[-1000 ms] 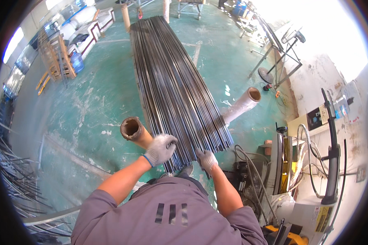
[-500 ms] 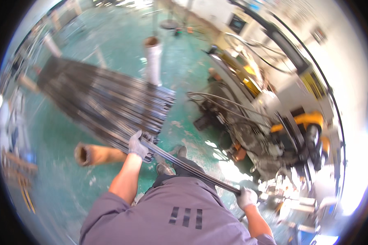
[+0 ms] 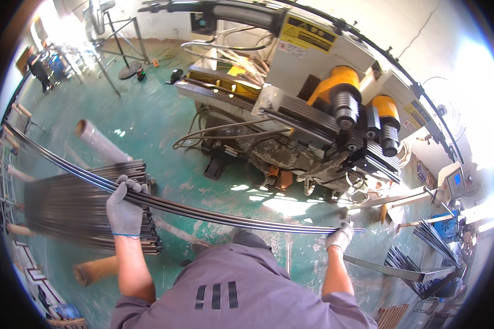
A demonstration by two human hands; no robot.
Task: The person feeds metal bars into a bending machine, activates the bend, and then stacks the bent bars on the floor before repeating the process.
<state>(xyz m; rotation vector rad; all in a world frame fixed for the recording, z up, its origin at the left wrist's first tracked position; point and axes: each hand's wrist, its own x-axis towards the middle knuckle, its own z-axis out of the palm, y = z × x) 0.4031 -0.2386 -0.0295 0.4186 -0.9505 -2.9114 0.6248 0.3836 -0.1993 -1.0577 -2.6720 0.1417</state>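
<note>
A bundle of several long, dark metal bars [image 3: 241,221] stretches across in front of me, bending in the fisheye from the far left to just past my right hand. My left hand [image 3: 125,211], in a grey knit glove, grips the bundle with fingers wrapped over it. Close to the bars' right end, my gloved right hand [image 3: 340,237] is closed around them. Beneath the left part of the bundle lies a wide stack of similar dark bars [image 3: 71,205]. The held bars are raised above this stack.
A large grey machine [image 3: 324,49] with orange cylinders [image 3: 346,82] stands ahead. Upright tubes, one wrapped [image 3: 101,142] and one brown [image 3: 96,270], flank the stack. At right are a rack of dark bars [image 3: 417,268] and a control panel [image 3: 454,181]. A person [image 3: 38,68] stands far left.
My view has turned right, bringing the machine to the middle and the stack to the left. The held bars have swung clear of the stack's top, my hands further apart on them.
</note>
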